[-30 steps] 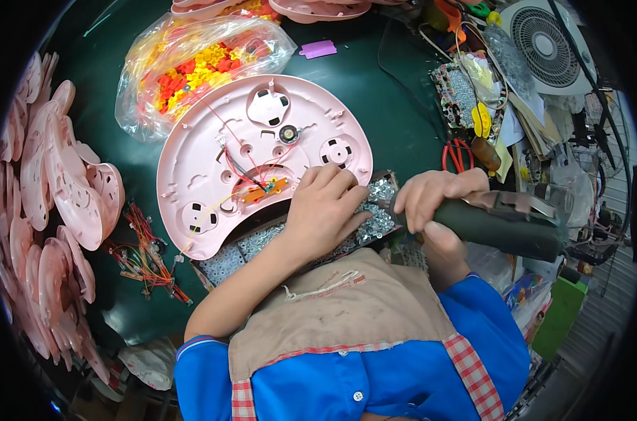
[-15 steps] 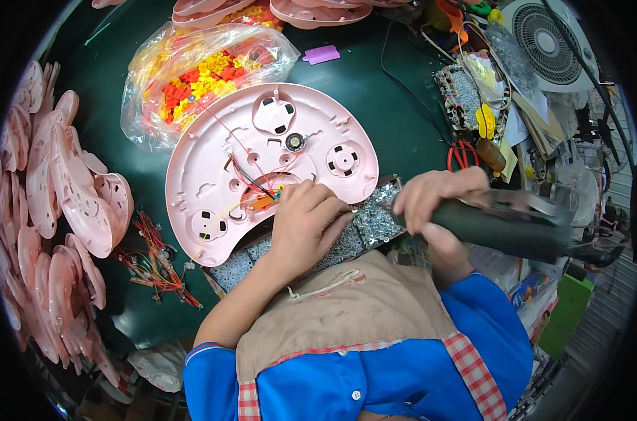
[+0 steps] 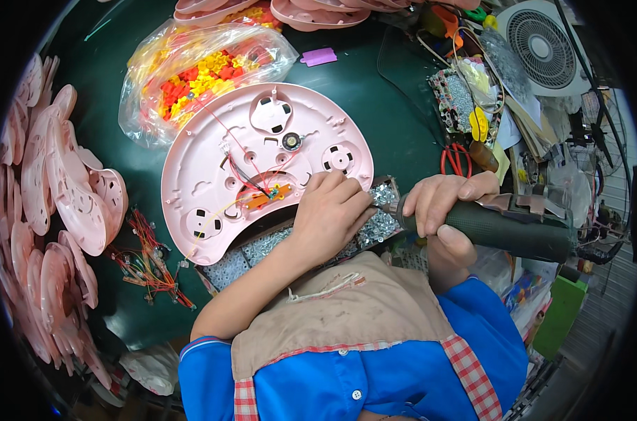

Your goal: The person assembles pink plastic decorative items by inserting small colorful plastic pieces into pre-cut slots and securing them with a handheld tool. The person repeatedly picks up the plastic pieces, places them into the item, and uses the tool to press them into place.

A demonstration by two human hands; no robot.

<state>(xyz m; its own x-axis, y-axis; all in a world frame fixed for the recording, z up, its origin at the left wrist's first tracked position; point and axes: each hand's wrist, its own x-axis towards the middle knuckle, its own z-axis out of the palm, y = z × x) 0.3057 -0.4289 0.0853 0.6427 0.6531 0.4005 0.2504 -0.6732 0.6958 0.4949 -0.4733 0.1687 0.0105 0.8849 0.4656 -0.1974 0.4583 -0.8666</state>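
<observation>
The left hand (image 3: 331,210) is the nearer one to the pink shell (image 3: 202,165), which lies just ahead of it and out to its left; its fingers overlap the shell's inner curved edge, though whether they touch it I cannot tell. The shell's long axis runs aslant, from its low end at the left of this hand to its other end just past the fingertips, the hollow curve facing the person. The left fingers are bent and close together, and whether anything is pinched in them is hidden. The right hand (image 3: 445,210) is wrapped around a dark green power driver (image 3: 511,228), whose bit points left, right beside the left fingers. An orange circuit board (image 3: 268,197) with wires sits in the shell, left of the left hand. Loose metal hardware (image 3: 380,226) lies under and beside that hand. Beyond, on the green bench (image 3: 360,77), is a clear bag (image 3: 139,91) of red and yellow pieces; far left are stacked pink parts (image 3: 76,182), and past the right hand stands a fan (image 3: 543,45).
</observation>
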